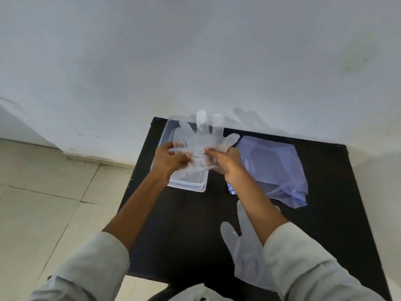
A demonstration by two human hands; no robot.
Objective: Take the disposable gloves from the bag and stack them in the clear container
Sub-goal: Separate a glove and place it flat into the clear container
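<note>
Clear glove (200, 140), both hands pinching, over container (186, 185)

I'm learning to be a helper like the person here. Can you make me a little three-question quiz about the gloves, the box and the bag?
1. True or false: both hands are holding one clear disposable glove above the clear container.
2. Which thing lies on the black table beside the right hand, on the far side from the container? A) a blue plastic bag B) a red cup C) a book
3. Fill in: a second glove lies flat on the table, partly under the right ____.

Key
1. True: the left hand and right hand both pinch it.
2. A
3. Sleeve (forearm).
</note>
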